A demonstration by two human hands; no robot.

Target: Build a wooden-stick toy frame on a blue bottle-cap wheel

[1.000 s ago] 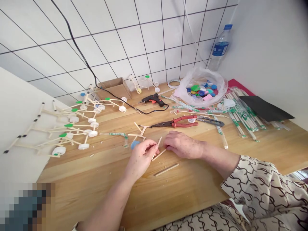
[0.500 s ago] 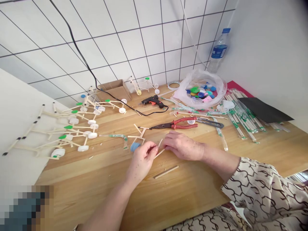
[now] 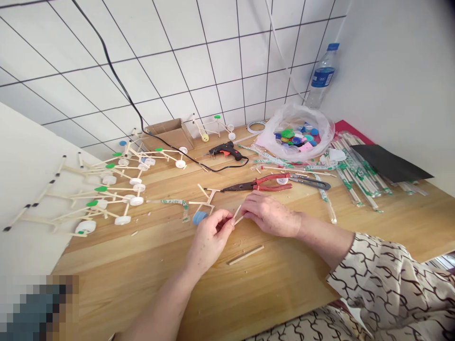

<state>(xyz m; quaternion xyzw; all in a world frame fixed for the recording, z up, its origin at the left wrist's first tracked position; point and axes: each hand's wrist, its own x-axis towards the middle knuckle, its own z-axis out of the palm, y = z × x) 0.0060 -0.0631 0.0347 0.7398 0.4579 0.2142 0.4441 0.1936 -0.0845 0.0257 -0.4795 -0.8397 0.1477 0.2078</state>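
We see a small craft corner, shown by the wooden worktop [image 3: 142, 284] against a white tiled wall [image 3: 192, 57], the glue gun [image 3: 227, 150] and red-handled pliers [image 3: 250, 185] on it, the wheeled stick models [image 3: 101, 188] at left, and the bag of plastic caps [image 3: 273, 122] and packaged sticks [image 3: 357, 170] at right.

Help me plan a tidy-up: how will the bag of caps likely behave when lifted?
The bag is probably floppy, since its thin plastic looks crumpled. Its caps lie loose and may shift. With its mouth wide open, it could spill if tilted.
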